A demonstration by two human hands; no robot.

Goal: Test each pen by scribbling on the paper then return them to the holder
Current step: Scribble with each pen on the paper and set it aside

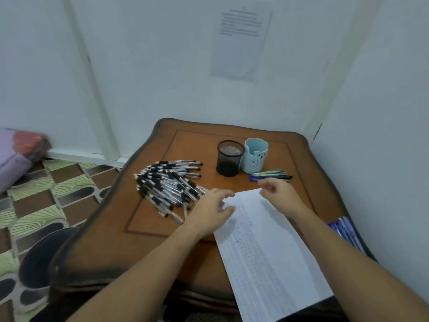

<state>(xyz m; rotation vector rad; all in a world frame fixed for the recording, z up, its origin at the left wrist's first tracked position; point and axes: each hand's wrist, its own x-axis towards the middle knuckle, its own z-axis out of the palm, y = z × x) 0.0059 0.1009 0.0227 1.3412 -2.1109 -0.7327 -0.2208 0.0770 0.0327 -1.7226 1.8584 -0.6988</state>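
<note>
Pens (169,184), clear with black grips, lie in a loose fan on the left half of the table (111,240). The far ones run almost straight left to right. The nearer ones slant from far left to near right, with their near ends close to the left hand (213,208). Blur hides which end of each pen is the tip. Behind the fan to the right stands the mesh holder (229,158), upright, with a blue cup (255,158) touching or just beside its right side. A few more pens, green and dark, lie by the cup (271,175), long axes left to right. The paper (267,247) is a long sheet covered in faint rows of marks. Its long axis runs from the table's middle toward the near right, and its near end hangs past the table edge. The left hand is open, fingers relaxed and spread, its fingertips (228,209) over the sheet's left edge near the far corner. It holds no pen. The right hand (278,196) hovers at the sheet's far right corner with its fingers loosely bent toward the left, but I cannot tell whether it pinches that corner or only sits near it. A blue bundle (346,231) lies at the table's right edge. On the wall hangs a printed sheet (241,43).
</note>
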